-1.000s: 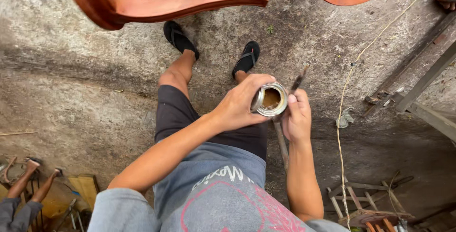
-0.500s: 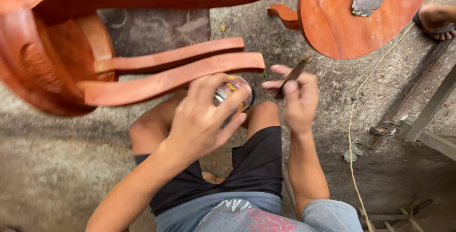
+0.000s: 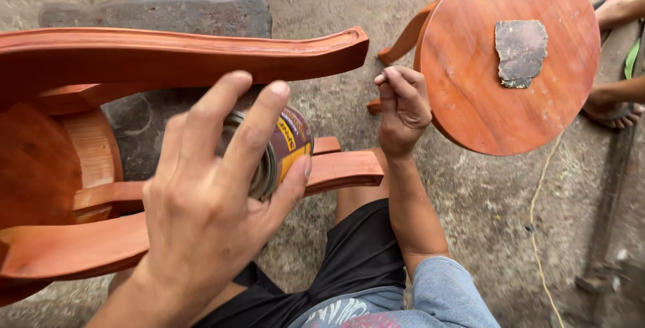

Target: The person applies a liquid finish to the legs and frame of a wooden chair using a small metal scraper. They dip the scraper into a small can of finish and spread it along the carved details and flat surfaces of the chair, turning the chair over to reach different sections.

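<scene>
Left hand [image 3: 208, 214]: clamped round a small metal can [image 3: 279, 153], fingers spread over its open top, thumb under its side; raised close to the camera.
Chair [image 3: 134, 59]: reddish wooden piece, lying on its side on the concrete floor [image 3: 470, 234], just behind the can.
Stool [image 3: 470, 86]: round reddish seat, right of the chair, near the right hand.
Right hand [image 3: 403, 110]: curled shut; what it grips is hidden.
Sandpaper [image 3: 519, 51]: dark worn scrap lying on the stool seat.

Left hand [image 3: 208, 200] raised, fingers curled; right hand [image 3: 403, 110] fisted.
</scene>
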